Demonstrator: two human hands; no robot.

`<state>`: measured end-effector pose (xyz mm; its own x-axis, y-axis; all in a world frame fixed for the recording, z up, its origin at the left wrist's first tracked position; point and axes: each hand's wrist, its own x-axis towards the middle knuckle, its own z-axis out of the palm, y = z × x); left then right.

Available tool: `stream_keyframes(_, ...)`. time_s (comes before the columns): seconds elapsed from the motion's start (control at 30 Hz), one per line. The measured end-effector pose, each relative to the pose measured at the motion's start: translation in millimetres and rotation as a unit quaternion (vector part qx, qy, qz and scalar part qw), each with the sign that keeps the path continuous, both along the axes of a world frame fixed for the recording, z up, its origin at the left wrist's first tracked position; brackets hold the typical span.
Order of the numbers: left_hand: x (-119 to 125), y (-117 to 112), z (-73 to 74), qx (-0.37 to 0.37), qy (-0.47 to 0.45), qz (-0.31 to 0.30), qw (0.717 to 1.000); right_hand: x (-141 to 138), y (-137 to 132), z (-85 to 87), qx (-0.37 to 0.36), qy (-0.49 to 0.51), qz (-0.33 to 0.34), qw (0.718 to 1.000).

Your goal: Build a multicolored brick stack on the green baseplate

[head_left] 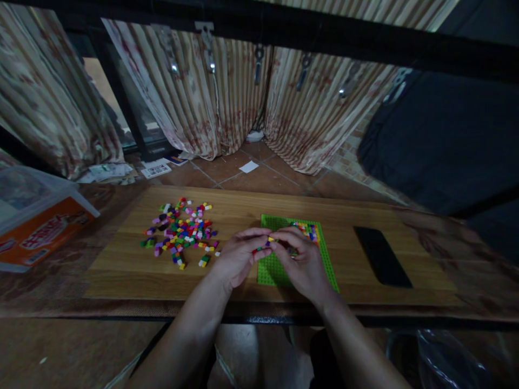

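Green board (273, 273): lay under the right hand (302, 262), left hand (239, 255) at its left edge.
Yellow brick (271, 239): was pinched where both hands met.

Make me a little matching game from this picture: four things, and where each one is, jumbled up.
Things:
1. Loose bricks
2. Green studded plate
3. Black flat slab
4. Plastic box with orange label

Places:
A. Toward the right end of the wooden board
B. Off the board, to its left
C. Partly hidden by the right hand
D. On the left part of the board

Pairs: 1-D, 2-C, 3-A, 4-B
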<state>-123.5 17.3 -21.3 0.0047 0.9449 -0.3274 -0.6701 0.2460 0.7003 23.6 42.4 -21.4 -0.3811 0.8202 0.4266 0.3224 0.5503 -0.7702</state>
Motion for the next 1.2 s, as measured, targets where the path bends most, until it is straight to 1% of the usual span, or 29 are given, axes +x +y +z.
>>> stream_keyframes(0.17, 4, 3, 1.8, 0.0, 0.006, -0.004, 1.0, 0, -2, 3.8, 0.006, 0.016, -0.019, 1.0)
stream_keyframes(0.27, 6, 4, 3.5, -0.004, 0.014, -0.019, 1.0, 2, -1, 3.1, 0.012, 0.026, -0.032, 0.999)
stream_keyframes(0.33, 6, 5, 4.4, -0.006, 0.024, -0.03, 0.999, 7, 2, 0.7, 0.008, 0.04, -0.059, 0.997)
stream_keyframes(0.4, 7, 6, 4.5, -0.012, 0.039, -0.031, 0.999, 15, 9, -1.9, -0.013, 0.083, -0.102, 0.991)
stream_keyframes(0.47, 7, 8, 3.3, -0.019, 0.059, -0.013, 0.998, 25, 18, -3.6, -0.043, 0.138, -0.143, 0.979)
stream_keyframes(0.53, 8, 11, 1.1, -0.026, 0.083, 0.014, 0.996, 34, 25, -4.2, -0.05, 0.16, -0.167, 0.972)
stream_keyframes(0.63, 11, 15, -2.3, -0.034, 0.108, 0.04, 0.993, 42, 32, -4.7, -0.019, 0.125, -0.159, 0.979)
stream_keyframes(0.73, 16, 16, -4.1, -0.036, 0.12, 0.029, 0.992, 44, 34, -6.2, 0.024, 0.065, -0.125, 0.99)
stream_keyframes(0.83, 21, 17, -5.3, -0.024, 0.132, 0.012, 0.991, 44, 33, -6.6, 0.06, -0.004, -0.109, 0.992)
stream_keyframes(1.03, 32, 20, -6.9, 0.011, 0.15, -0.011, 0.988, 39, 34, -4.5, 0.139, -0.116, -0.102, 0.978)
stream_keyframes(1.13, 38, 22, -6.5, 0.026, 0.156, -0.02, 0.987, 35, 35, -3.8, 0.164, -0.146, -0.119, 0.968)
stream_keyframes(1.2, 42, 22, -7.0, 0.036, 0.167, -0.023, 0.985, 33, 35, -3.4, 0.168, -0.156, -0.134, 0.964)
